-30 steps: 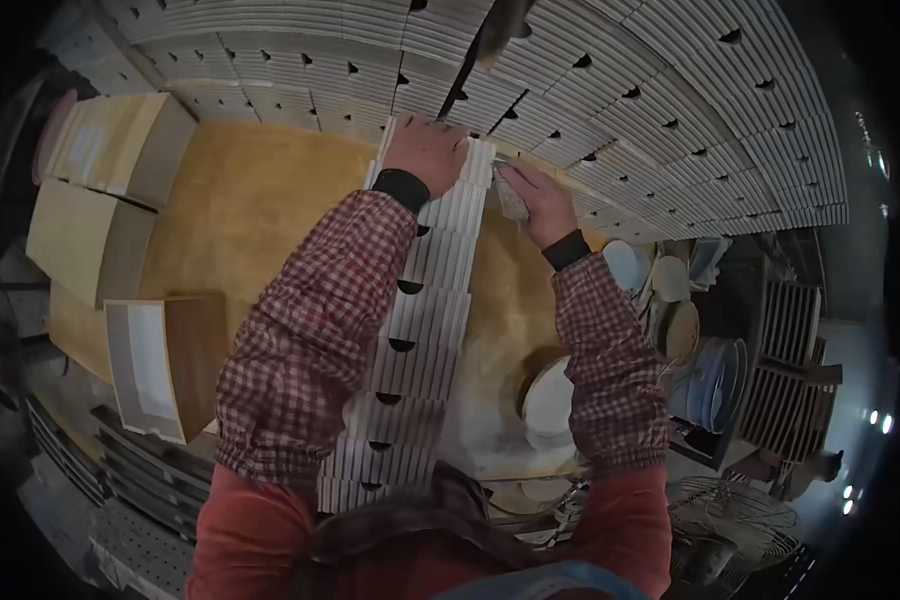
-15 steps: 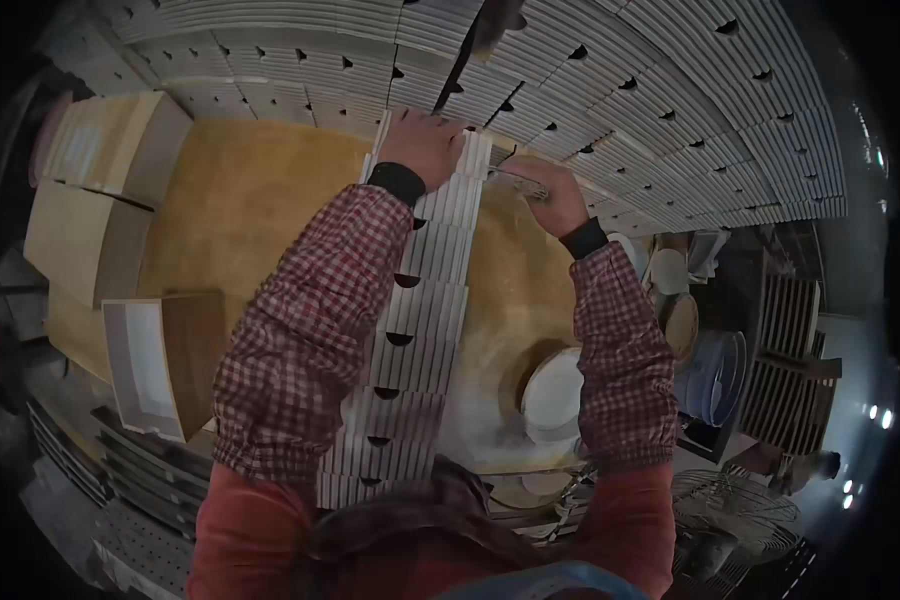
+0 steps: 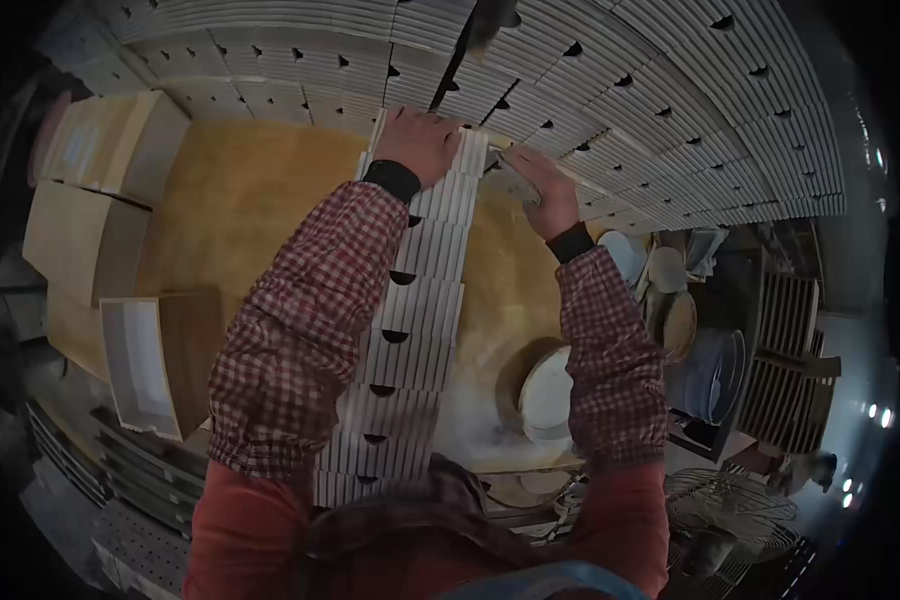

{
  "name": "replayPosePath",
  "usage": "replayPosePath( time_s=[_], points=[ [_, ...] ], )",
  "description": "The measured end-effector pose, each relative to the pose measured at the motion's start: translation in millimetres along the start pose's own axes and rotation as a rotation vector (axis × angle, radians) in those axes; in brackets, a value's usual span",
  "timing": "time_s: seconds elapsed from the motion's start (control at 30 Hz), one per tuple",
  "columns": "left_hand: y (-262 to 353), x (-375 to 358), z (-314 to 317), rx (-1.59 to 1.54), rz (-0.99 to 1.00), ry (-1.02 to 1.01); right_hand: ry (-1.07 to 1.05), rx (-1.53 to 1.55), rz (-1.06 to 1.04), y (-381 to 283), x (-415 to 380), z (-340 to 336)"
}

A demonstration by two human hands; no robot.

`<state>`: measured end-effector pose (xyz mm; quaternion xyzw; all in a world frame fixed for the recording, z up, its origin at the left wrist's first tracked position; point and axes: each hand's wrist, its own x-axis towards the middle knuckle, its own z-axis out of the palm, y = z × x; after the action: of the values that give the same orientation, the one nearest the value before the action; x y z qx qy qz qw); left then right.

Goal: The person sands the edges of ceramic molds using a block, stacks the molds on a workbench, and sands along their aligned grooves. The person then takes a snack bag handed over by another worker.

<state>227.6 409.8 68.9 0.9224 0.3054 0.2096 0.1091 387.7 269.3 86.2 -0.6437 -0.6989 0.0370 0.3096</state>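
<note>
A long row of pale grooved pieces with dark half-round notches runs away from my body across the wooden tabletop. At its far end my left hand lies on top, its fingers bent down over the last pieces. Just to the right of that end, my right hand is closed around a small, pale, flat object. This object's tip is close to the row's side, and I cannot tell its kind. Both arms wear red checked sleeve covers with black cuffs.
Larger banks of similar grooved pieces fill the back. Light wooden boxes and an open box stand at left. On the right are a round white-topped container, a bluish clear tub and a wire-guarded fan.
My right hand has shifted slightly left, its forearm with it, and the pale object has turned in the fingers. My left hand stays at the row's far end.
</note>
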Motion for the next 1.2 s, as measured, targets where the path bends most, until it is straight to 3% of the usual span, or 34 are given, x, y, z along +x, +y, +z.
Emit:
replayPosePath(
  time_s=[0.1,0.17,0.2,0.27,0.37,0.47,0.6,0.67,0.83,1.03,1.2],
  points=[
    [-2,0,3,-0.007,0.004,0.012,-0.070,0.059,0.048,2,8,3],
    [-2,-1,4,0.004,0.006,0.031,-0.104,-0.108,0.004,3,1,12],
    [-2,-1,4,-0.001,0.003,0.025,-0.079,-0.242,-0.122,3,-4,15],
    [-3,0,5,-0.001,0.021,0.017,-0.191,-0.386,-0.083,-1,-12,15],
    [-4,0,8,-0.033,0.027,0.045,-0.165,-0.479,-0.231,-2,-13,9],
    [-4,0,8,-0.026,0.033,0.049,-0.128,-0.290,-0.213,-2,-7,-5],
    [-2,0,7,-0.022,0.013,0.031,0.090,0.048,-0.039,5,12,-5],
    [-2,0,7,-0.015,0.019,0.042,0.018,0.097,0.004,4,22,-4],
    [-2,-1,6,-0.004,0.026,0.063,-0.087,-0.048,-0.020,4,7,4],
    [-6,-1,14,-0.028,0.097,0.136,-0.079,-0.314,-0.239,-3,-16,9],
    [-6,0,9,-0.075,0.106,0.076,-0.179,-0.335,-0.183,-18,-25,6]
  ],
)
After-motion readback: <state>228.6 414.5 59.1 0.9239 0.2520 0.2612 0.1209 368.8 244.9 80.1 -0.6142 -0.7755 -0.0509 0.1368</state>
